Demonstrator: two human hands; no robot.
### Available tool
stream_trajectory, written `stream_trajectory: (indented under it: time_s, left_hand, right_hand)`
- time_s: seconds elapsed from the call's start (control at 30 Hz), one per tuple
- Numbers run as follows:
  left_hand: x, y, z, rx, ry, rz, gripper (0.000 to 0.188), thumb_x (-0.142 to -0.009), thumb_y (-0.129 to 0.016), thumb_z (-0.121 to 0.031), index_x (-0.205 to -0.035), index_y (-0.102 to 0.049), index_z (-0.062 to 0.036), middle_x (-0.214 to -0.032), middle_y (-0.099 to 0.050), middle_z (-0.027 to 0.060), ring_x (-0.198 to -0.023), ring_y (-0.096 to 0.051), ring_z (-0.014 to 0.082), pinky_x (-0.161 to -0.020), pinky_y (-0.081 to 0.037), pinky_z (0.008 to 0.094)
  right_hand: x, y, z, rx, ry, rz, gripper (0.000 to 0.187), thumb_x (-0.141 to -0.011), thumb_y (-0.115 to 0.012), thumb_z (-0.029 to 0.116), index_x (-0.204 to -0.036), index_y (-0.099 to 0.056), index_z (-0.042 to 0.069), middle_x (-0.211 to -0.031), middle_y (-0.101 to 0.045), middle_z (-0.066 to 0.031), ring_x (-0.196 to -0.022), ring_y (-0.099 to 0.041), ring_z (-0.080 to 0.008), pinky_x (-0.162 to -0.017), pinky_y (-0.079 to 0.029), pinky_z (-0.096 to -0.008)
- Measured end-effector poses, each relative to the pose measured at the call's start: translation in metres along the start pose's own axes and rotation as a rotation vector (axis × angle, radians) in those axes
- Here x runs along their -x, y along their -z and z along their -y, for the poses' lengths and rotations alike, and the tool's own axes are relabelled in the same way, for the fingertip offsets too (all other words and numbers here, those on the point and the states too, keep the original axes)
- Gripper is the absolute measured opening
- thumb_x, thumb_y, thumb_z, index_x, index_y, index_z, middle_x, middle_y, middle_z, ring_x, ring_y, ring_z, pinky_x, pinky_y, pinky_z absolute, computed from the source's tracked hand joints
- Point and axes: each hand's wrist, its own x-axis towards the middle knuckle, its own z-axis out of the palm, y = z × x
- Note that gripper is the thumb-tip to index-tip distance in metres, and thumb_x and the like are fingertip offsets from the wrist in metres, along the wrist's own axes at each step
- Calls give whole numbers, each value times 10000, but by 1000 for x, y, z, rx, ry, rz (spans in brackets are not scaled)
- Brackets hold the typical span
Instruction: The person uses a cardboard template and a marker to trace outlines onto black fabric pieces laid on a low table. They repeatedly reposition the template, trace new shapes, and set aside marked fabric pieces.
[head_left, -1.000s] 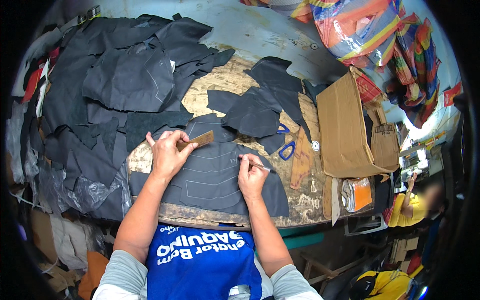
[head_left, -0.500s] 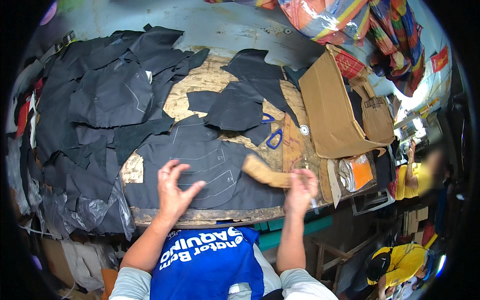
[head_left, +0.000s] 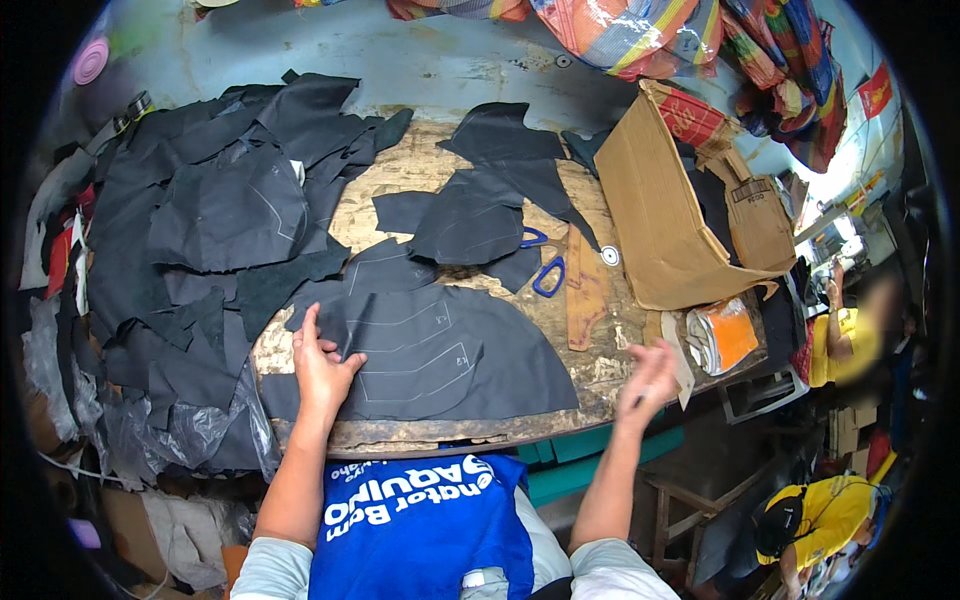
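A black leather sheet [head_left: 515,350] with pale drawn outlines lies along the near side of the worktable. My left hand [head_left: 325,370] is at its left side, thumb and fingers closing on the raised, rippled edge. My right hand [head_left: 650,385] hangs over the table's right front edge, blurred. A small dark tip of a thin pen-like tool shows below its curled fingers; the rest is hidden. Beyond the sheet lie blue-handled scissors [head_left: 549,277], their blades covered by black pieces [head_left: 468,225]. A brown pattern template [head_left: 587,290] lies right of the scissors.
Black leather pieces [head_left: 225,210] pile up at the left. An open cardboard box [head_left: 650,200] stands at the back right, with an orange-and-white packet [head_left: 725,338] before it. Two people in yellow, one nearer [head_left: 825,520], are off to the right.
The tan curved template has left my right hand, which moved right. My left hand went from spread above the sheet to its left side, where the edge has lifted and shifted.
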Motion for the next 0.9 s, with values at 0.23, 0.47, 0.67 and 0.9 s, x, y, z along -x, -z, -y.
stream_trajectory:
  time_s: [0.23,0.47,0.67,0.9]
  left_hand:
    - [-1,10,10,1005,375,414,713,-692,-637,115,-1340,-342,79,-949,-641,137,-766,-652,186,-720,-546,300]
    - [4,22,8,1498,380,576,312,-823,-616,1,-1103,-544,-116,-1110,-612,154,-929,-643,259,-818,-547,370]
    - [-6,17,4,1732,698,429,237,-873,-641,-134,-1090,-583,-57,-1115,-615,140,-1036,-600,260,-916,-491,367]
    - [-4,42,-17,1095,-97,270,631,-771,-626,81,-1361,-441,-44,-1089,-577,60,-667,-550,29,-566,-462,172]
  right_hand:
    - [83,-103,72,152,359,635,585,-657,-814,228,-1140,-562,16,-799,-616,-142,-758,-614,-277,-690,-502,-338]
    - [79,-115,95,-432,-145,803,455,-702,-675,-77,-1124,-546,36,-750,-444,19,-641,-447,-81,-599,-388,-216]
    - [51,-102,102,-716,-195,741,336,-767,-600,-147,-1060,-540,7,-951,-539,-36,-859,-501,-66,-744,-412,-199]
    - [39,-83,103,-902,-215,635,288,-782,-647,-103,-1026,-544,10,-995,-600,-74,-806,-568,-86,-725,-453,-194]
